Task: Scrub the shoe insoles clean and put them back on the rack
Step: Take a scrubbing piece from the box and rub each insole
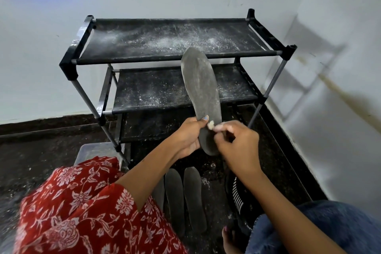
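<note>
Hidden/unclear: lower end of the held insole [203, 88] is covered by both hands; a third insole on the floor is mostly behind the left forearm; the clear plastic tub [90, 150] at near left is partly behind the red floral garment [82, 208]; the black slotted object [239, 194] at near right is cut off by the right arm and cannot be identified.
Left hand [188, 136]: fingers and thumb curled round the heel part of the insole, holding it upright in front of the rack.
Right hand [237, 142]: fingertips pinch a small whitish scrubbing wad [210, 125] against the insole's near part.
Rack [175, 41]: black, three fabric shelves dusted with white powder, against the far wall.
Floor insoles [185, 196]: two grey ones lie side by side, near, below the hands.
Writing: none readable.
</note>
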